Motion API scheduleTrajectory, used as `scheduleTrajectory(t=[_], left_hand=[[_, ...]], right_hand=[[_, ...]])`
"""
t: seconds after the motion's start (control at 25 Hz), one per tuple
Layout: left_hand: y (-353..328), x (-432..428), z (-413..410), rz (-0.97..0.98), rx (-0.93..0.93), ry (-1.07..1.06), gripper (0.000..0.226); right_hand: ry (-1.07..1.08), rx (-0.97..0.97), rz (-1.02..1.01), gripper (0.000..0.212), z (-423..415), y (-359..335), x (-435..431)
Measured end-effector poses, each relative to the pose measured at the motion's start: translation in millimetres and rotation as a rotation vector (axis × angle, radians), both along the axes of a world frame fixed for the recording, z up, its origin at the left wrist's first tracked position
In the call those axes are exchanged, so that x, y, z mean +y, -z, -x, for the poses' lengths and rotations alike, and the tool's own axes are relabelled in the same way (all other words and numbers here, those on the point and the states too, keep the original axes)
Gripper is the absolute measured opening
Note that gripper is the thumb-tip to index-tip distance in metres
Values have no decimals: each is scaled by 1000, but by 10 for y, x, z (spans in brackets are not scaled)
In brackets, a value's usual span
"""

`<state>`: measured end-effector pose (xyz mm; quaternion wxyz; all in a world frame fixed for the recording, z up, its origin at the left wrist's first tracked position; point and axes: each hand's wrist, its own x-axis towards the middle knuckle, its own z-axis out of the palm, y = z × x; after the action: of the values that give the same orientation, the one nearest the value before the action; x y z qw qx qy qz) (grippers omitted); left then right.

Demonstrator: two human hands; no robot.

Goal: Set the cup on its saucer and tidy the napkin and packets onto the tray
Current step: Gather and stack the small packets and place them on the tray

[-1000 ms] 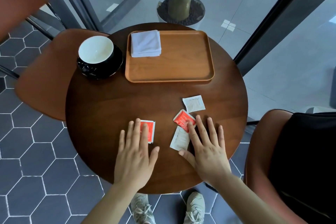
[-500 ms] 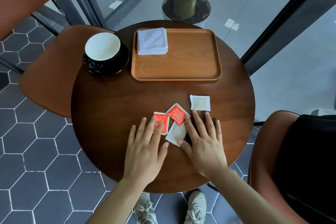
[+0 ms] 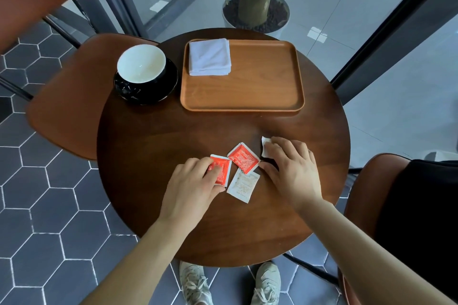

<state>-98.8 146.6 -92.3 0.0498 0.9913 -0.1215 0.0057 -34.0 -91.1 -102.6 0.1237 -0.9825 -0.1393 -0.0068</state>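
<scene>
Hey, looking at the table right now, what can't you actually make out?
Head view:
- Far white packet: mostly under the right hand.
- Left red packet: partly under the left hand; pinching or pressing, unclear.
- Packet print: too small.
- Saucer: largely behind the cup.
</scene>
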Motion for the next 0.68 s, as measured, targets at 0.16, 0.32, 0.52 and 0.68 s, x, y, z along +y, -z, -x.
scheduleTrajectory(t=[0.16,0.32,0.52,0.68], left_hand=[[62,143,-29,-133,-148,181,38],[121,221,-50,-46,-171,153,36],[132,183,-23,42,-149,137,40],[128,184,-52,35,-173,156,37]], right_hand=[[-82,-146,2,25,3,-49,-56],[29,-38,-366,22,-12,-164,16],[240,160,-383,17,14,-196,42],[205,14,-219,17,124,-179,5]])
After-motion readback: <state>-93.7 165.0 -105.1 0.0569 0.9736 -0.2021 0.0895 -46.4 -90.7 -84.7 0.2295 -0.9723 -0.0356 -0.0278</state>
